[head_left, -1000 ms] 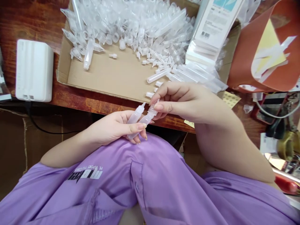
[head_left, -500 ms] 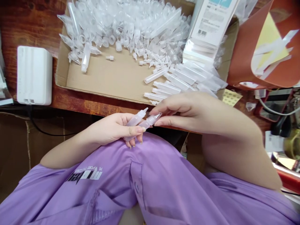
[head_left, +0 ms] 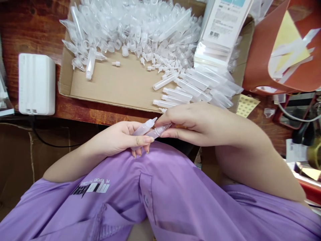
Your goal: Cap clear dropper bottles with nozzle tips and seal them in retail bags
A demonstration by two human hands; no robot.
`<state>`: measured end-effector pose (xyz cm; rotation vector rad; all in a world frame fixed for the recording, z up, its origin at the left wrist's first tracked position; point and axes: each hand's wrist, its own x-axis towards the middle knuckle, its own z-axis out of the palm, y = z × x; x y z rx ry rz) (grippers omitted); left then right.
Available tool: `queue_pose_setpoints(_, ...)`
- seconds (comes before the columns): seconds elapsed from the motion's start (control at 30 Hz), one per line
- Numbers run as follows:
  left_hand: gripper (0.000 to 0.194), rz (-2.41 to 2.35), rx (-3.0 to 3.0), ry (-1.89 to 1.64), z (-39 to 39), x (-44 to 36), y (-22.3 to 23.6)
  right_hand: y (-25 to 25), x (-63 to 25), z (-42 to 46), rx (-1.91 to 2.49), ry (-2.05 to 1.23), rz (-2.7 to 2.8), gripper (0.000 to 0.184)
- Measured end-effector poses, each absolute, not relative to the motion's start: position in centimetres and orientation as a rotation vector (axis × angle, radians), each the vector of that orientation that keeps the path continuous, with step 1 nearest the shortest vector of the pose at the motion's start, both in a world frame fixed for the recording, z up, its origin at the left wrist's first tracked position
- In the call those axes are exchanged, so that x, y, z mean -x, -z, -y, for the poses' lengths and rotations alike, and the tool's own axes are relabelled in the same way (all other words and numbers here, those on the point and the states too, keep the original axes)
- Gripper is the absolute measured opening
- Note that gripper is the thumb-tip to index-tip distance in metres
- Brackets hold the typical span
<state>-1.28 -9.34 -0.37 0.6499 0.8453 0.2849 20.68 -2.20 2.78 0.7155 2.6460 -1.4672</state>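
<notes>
Far left on the wooden desk (head_left: 37, 20): white plastic box (head_left: 36, 83), w/ a black cable below it, untouched.

Next over, the cardboard tray (head_left: 110, 87). Its back half is heaped w/ loose clear caps and nozzle tips (head_left: 130, 30); one clear tube (head_left: 89, 63) lies apart near the tray's left side. Front right of the tray: a row of uncapped clear dropper tubes (head_left: 185, 90) lying side by side.

Centre, low over the purple shirt (head_left: 150, 194): left hand (head_left: 117, 137) is curled closed round two small clear dropper tubes, thumb pressed over them. The capped tube (head_left: 144, 128) points up-right w/ its tip free. The second tube (head_left: 156, 131) lies just beside it, touching.

Right hand (head_left: 200, 122) comes in from the right, thumb and forefinger pinched narrow on the end of the second tube, other fingers loosely bent. Whether a cap sits under the fingertips can't be told; they hide the tube's end.

Judgement: step in hand looks like fitting or twisting the tip onto the second tube while the left steadies both. Next move would need the left to keep its grip firm and the right to turn or press squarely along the tube's axis, so the tip seats straight.

Right edge: stack of flat white labelled packs (head_left: 220, 30) leaning on the tray, then an orange-red bag (head_left: 260, 67) w/ white strips inside.
</notes>
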Motion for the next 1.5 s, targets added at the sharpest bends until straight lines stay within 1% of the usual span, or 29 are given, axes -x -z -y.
queue_pose_setpoints(0.07,0.024,-0.894,-0.665,-0.314,9.4,1.3,0.4,-2.6,-20.4,2.1,-0.73,1.371,-2.625,0.039)
queue_pose_setpoints(0.13,0.024,-0.946,-0.683,-0.358,9.4,1.4,0.4,-2.5,-20.2,2.0,-0.731,1.355,-2.647,0.041)
queue_pose_setpoints(0.23,0.024,-0.996,-0.703,-0.376,9.3,1.6,0.4,-2.5,-19.7,1.7,-0.686,1.37,-2.708,0.036)
queue_pose_setpoints(0.4,0.024,-1.246,-0.871,-0.433,9.6,1.7,0.4,-2.0,-18.2,1.0,-0.724,1.185,-2.622,0.026)
queue_pose_setpoints(0.5,0.023,-1.349,-1.004,-0.512,9.7,1.9,0.4,-1.7,-17.5,-0.2,-0.734,1.282,-2.539,0.026)
queue_pose_setpoints(0.57,0.022,-1.322,-0.968,-0.487,9.4,2.1,0.4,-1.7,-17.0,-1.8,-0.726,1.347,-2.532,0.029)
queue_pose_setpoints(0.6,0.025,-1.268,-0.909,-0.451,9.3,2.2,0.4,-1.7,-16.7,-2.8,-0.799,1.296,-2.585,0.03)
queue_pose_setpoints(0.63,0.029,-1.193,-0.834,-0.412,9.1,2.2,0.5,-1.7,-16.2,-3.9,-0.935,1.172,-2.67,0.03)
queue_pose_setpoints(0.7,0.033,-1.036,-0.688,-0.36,8.8,2.1,0.6,-1.6,-15.0,-6.3,-1.294,0.763,-2.831,0.03)
queue_pose_setpoints(0.77,0.034,-0.945,-0.622,-0.344,8.7,1.9,0.6,-1.3,-13.3,-8.3,-1.431,0.437,-2.896,0.031)
queue_pose_setpoints(0.8,0.034,-0.933,-0.622,-0.345,8.7,1.8,0.6,-1.1,-12.4,-9.1,-1.419,0.333,-2.906,0.035)
queue_pose_setpoints(0.83,0.034,-0.935,-0.636,-0.348,8.7,1.7,0.6,-0.9,-11.6,-9.7,-1.391,0.299,-2.9,0.039)
queue_pose_setpoints(0.9,0.035,-0.948,-0.674,-0.356,8.9,1.7,0.5,-0.4,-10.4,-10.4,-1.387,0.265,-2.859,0.038)
queue_pose_setpoints(1.0,0.033,-0.944,-0.68,-0.357,9.1,2.1,0.5,0.4,-9.9,-10.7,-1.441,0.329,-2.817,0.025)
queue_pose_setpoints(1.33,0.032,-0.915,-0.64,-0.379,9.1,1.8,0.8,2.3,-11.0,-11.9,-1.637,0.866,-2.813,0.004)
queue_pose_setpoints(1.43,0.033,-0.913,-0.633,-0.385,9.1,1.7,0.9,1.4,-12.0,-11.3,-1.697,1.047,-2.804,0.008)
queue_pose_setpoints(1.5,0.033,-0.908,-0.632,-0.383,9.1,1.8,1.0,0.1,-13.4,-10.1,-1.71,1.214,-2.813,0.006)
